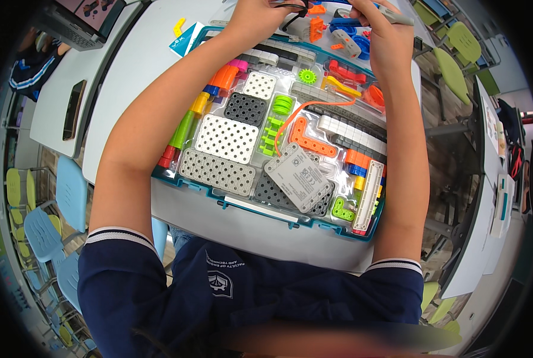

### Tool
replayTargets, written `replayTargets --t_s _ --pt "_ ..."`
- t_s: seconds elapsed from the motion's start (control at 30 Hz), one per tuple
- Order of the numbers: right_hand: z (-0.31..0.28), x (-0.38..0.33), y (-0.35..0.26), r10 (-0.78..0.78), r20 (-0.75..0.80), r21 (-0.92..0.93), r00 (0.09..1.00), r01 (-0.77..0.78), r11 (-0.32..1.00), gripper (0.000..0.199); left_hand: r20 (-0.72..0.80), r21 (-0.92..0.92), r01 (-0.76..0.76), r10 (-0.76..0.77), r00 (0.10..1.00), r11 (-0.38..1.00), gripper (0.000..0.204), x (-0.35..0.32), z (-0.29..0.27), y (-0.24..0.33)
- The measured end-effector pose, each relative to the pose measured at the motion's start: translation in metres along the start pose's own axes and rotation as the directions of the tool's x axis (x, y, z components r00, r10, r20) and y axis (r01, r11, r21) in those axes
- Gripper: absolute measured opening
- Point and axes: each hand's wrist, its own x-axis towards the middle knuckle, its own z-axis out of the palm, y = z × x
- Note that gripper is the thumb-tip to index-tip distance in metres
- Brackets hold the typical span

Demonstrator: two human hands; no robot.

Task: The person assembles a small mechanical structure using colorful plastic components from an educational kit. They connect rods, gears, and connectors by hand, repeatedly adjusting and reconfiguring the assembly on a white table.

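A teal kit tray (186,182) full of plastic building parts lies on the white table (129,77) in front of me. It holds white and black perforated plates (226,138), a grey control box (299,178), an orange angled beam (310,140) and a green gear (306,76). Both my hands are raised over the tray's far end. My left hand (257,18) is closed on a thin black part (291,7) at the top edge of the view. My right hand (388,39) grips a slim grey part (397,17). Orange and blue pieces (338,30) lie between the two hands.
A dark phone (74,110) lies on the neighbouring table at left, with a laptop (84,21) and another person's striped sleeve (31,68) beyond. A teal card (183,42) and a yellow piece (178,25) sit by the tray. Blue and green chairs (69,191) surround the tables.
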Motion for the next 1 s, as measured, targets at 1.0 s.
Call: replayTargets --t_s 1.0 --pt "-0.030 0.026 0.005 0.104 0.013 0.552 0.995 -0.094 0.829 0.049 0.034 0.152 -0.025 0.020 0.999 0.988 0.045 -0.008 0.011 0.008"
